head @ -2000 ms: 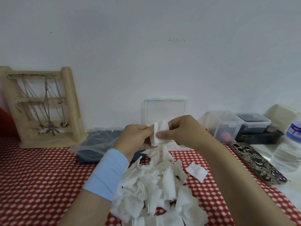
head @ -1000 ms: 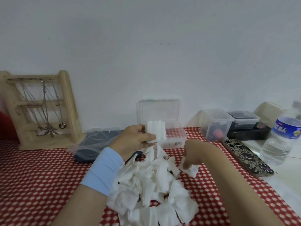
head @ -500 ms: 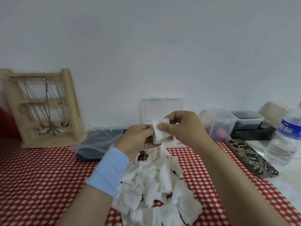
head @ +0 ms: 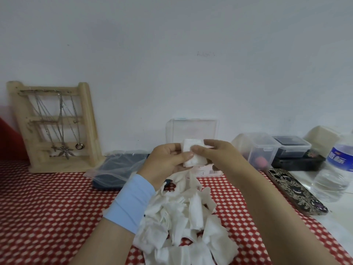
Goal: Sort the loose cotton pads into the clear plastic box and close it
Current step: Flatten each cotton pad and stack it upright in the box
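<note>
Cotton pads (head: 183, 222): loose white heap on the near middle of the table, between the person's forearms, running from the near edge toward the far side.
Tablecloth (head: 47, 207): red with small white dots, spread under the heap and out to the left edge.
Wooden stand (head: 86, 119): far left, leaning on the wall, with necklaces (head: 61, 127) hanging from its top bar.
Plastic bag (head: 116, 167): clear, lying flat just right of the stand, something dark inside it.
Left hand (head: 166, 161): raised over the far end of the heap, fingers curled round a small squared stack (head: 193, 152) of pads, thumb pressed on its front; a light blue cuff (head: 129, 203) wraps the wrist.
Clear box (head: 193, 129): far middle, against the wall, right behind the stack; lid open and standing upright, base mostly hidden, only a strip with a barcode label showing under the right wrist; what lies inside cannot be told.
Right hand (head: 219, 155): meets the stack from the right, thumb and fingertips pinching its upper right part.
Small tub (head: 261, 150): clear, lidded, right of the box, a pink ball (head: 260, 162) inside.
Dark-lidded tub (head: 290, 146): just right of the small tub, sitting on a flat black case (head: 298, 163).
Phone case (head: 294, 190): dark with a pale pattern, lying flat at the right edge of the tablecloth.
Water bottle (head: 336, 173): far right, upright on bare white tabletop, blue label.
</note>
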`<state>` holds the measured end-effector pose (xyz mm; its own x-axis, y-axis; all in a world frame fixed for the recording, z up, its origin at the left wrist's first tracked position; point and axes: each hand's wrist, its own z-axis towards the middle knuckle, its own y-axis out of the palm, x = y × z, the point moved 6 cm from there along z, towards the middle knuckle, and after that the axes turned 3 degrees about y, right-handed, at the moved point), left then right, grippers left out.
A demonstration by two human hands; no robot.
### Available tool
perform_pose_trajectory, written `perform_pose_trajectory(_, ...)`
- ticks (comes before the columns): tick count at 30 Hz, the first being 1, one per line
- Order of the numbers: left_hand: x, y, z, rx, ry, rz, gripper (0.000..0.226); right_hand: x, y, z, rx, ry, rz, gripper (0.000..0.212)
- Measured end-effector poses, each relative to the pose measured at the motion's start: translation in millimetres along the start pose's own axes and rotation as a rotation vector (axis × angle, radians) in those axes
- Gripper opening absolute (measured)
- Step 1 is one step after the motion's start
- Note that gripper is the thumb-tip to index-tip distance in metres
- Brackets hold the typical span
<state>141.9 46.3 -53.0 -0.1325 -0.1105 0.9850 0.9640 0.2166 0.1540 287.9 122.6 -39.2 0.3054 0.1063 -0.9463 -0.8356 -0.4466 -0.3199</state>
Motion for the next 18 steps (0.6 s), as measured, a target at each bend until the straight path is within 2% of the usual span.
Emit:
perform_pose_trajectory(2,-0.5,-3.2,-0.1,0.034,-0.019,-0.042,0.02,0.7,1.0,-1.3,-0.099,0.008,0.032,0.031)
perform_pose_trajectory(4,1.3,-7.6,2.2,0.071,-0.022,-0.038,0.017,-2.3,-2.9,0.9,-0.065,-0.018,0.068,0.02)
perform_pose_trajectory(6,5.2,-11.2,8.0,0.071,-0.019,-0.012,0.017,-7.6,-3.7,5.3,-0.058,-0.032,0.099,0.022)
perform_pose_trajectory(10,26.3,-13.4,27.2,0.033,0.01,0.132,0.027,-24.7,-0.3,16.6,-0.18,-0.032,0.14,0.022)
perform_pose_trajectory(12,37.8,-13.6,37.3,0.033,0.017,0.227,0.034,-35.1,-3.2,23.4,-0.22,-0.047,0.098,0.017)
perform_pose_trajectory(15,47.8,-12.0,52.7,0.018,0.022,0.368,0.043,-44.9,-8.4,37.4,-0.267,-0.028,-0.015,0.023)
perform_pose_trajectory(18,41.1,-10.9,70.8,0.004,-0.003,0.44,0.047,-42.1,-17.0,58.2,-0.217,0.012,-0.13,0.018)
